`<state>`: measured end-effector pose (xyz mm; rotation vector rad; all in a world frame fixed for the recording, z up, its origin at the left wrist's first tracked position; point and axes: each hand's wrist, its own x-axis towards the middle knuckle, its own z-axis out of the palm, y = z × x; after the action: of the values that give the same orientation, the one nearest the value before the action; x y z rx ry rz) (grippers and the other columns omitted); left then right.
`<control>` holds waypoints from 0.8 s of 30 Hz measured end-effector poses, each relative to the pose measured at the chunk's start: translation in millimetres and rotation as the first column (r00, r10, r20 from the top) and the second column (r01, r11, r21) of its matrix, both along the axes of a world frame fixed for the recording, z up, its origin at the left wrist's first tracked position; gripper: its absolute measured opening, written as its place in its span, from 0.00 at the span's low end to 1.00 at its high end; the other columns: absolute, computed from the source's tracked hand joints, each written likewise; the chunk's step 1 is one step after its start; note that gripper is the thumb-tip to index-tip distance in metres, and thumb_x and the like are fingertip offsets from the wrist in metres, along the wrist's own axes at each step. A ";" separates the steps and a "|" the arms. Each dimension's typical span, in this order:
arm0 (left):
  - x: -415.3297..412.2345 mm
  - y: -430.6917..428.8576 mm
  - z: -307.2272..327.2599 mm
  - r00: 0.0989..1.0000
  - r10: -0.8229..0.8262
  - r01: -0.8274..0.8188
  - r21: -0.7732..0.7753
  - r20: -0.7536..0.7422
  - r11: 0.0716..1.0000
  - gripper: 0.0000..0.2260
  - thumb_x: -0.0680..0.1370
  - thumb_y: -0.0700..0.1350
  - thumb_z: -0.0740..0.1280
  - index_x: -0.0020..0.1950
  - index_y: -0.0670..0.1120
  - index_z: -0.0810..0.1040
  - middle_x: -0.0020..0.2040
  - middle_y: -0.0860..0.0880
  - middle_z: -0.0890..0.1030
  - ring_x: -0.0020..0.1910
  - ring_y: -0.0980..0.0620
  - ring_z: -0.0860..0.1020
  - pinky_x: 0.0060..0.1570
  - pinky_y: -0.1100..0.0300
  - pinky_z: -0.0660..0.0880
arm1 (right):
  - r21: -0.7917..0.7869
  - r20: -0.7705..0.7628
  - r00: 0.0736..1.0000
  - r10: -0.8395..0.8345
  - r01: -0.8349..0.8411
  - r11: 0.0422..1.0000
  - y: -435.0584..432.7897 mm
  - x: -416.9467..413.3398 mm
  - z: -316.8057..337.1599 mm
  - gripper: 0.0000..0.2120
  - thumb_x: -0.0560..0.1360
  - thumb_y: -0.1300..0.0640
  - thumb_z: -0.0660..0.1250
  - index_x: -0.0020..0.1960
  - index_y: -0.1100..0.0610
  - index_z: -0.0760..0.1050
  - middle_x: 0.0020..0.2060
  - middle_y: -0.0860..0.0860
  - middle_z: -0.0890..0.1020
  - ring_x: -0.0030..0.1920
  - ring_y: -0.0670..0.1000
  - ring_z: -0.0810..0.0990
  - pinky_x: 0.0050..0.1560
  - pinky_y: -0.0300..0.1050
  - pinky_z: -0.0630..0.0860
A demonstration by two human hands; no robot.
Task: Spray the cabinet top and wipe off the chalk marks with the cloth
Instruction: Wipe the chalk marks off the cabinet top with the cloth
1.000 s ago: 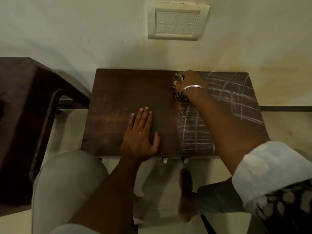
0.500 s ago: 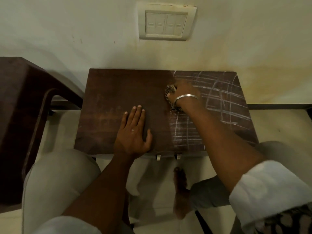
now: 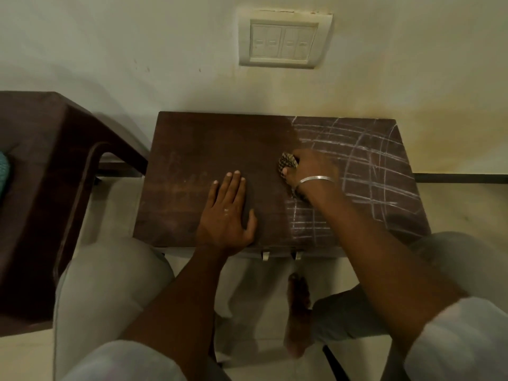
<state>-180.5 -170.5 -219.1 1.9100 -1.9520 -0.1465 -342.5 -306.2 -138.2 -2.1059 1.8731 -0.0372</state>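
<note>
Head view: the right hand (image 3: 310, 171) has its grip clamped on a bunched, checker-patterned cloth (image 3: 287, 163), pressed onto the dark rectangular wooden cabinet top (image 3: 209, 144) at the left edge of the chalk marks (image 3: 368, 166), white criss-crossed lines over the surface's right half. The left hand (image 3: 226, 215) lies flat on the bare left half, grip apart, fingers straight.

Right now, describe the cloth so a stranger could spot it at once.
Find the dark wooden cabinet top below the wall switch plate. Near its middle, where the clean left half meets the chalk marks, the right hand grips a bunched cloth. It is the only patterned thing there, checked dark and pale.
</note>
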 end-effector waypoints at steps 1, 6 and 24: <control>0.0 -0.3 -0.5 1.000 -0.002 0.002 -0.002 0.002 1.000 0.32 0.78 0.55 0.57 0.77 0.38 0.66 0.79 0.40 0.64 0.80 0.44 0.60 0.78 0.42 0.56 | -0.018 -0.014 1.000 0.000 0.000 1.000 4.1 -1.2 -2.7 0.12 0.74 0.48 0.69 0.56 0.50 0.79 0.55 0.53 0.81 0.56 0.59 0.79 0.49 0.47 0.72; 1.2 -0.3 -2.3 1.000 -0.005 0.005 0.012 0.010 1.000 0.32 0.79 0.56 0.56 0.78 0.38 0.65 0.79 0.41 0.63 0.80 0.44 0.59 0.79 0.43 0.54 | -0.046 0.024 0.998 -0.057 0.058 0.997 -15.3 13.3 3.5 0.12 0.74 0.49 0.69 0.57 0.50 0.79 0.57 0.54 0.80 0.58 0.58 0.78 0.50 0.47 0.72; 0.1 -1.1 -5.0 1.000 0.001 -0.001 -0.026 0.020 1.000 0.31 0.78 0.55 0.57 0.77 0.38 0.66 0.79 0.40 0.64 0.79 0.43 0.61 0.77 0.41 0.57 | -0.081 -0.032 0.999 -0.011 0.008 0.997 -2.5 2.7 0.0 0.11 0.74 0.52 0.70 0.56 0.50 0.80 0.55 0.55 0.80 0.54 0.58 0.80 0.47 0.47 0.74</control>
<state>-180.4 -171.6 -224.0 1.9031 -1.9568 -0.1015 -339.8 -308.8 -138.2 -2.1630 1.9312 -0.0823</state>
